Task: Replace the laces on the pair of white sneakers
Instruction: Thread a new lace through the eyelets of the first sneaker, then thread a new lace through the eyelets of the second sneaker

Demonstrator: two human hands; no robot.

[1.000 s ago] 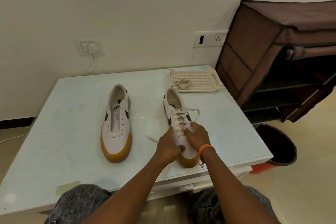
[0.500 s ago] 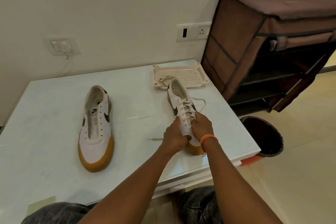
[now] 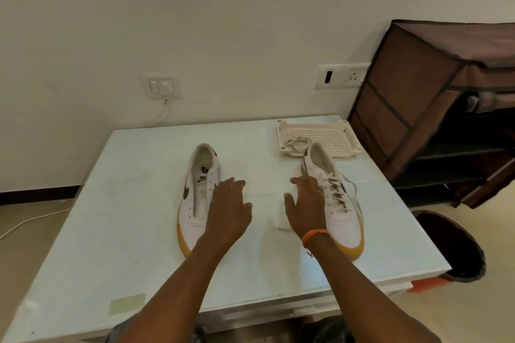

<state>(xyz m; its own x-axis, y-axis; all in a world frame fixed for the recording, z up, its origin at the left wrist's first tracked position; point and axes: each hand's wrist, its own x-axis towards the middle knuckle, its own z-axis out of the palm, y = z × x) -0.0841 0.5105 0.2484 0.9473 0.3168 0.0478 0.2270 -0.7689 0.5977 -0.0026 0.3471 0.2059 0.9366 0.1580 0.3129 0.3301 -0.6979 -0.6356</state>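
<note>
Two white sneakers with gum soles stand on the pale table (image 3: 125, 231). The left sneaker (image 3: 195, 198) has bare eyelets and no lace. White laces are threaded through the right sneaker (image 3: 334, 198), and loose ends trail off its right side. My left hand (image 3: 228, 211) hovers with fingers spread over the left sneaker's right edge. My right hand (image 3: 305, 209), an orange band on its wrist, is spread just left of the right sneaker. Neither hand holds anything. A loose lace (image 3: 296, 143) lies in the cream tray (image 3: 334, 133) behind the right sneaker.
A brown fabric shoe rack (image 3: 434, 97) stands right of the table. A dark bin (image 3: 457, 245) sits on the floor by the table's right front corner. A sticky note (image 3: 126, 303) lies near the front edge. Wall sockets and a cable are behind.
Both hands have let go of the right sneaker's laces and moved apart, fingers spread; the left hand has shifted over to the left sneaker. The camera view has swung back left.
</note>
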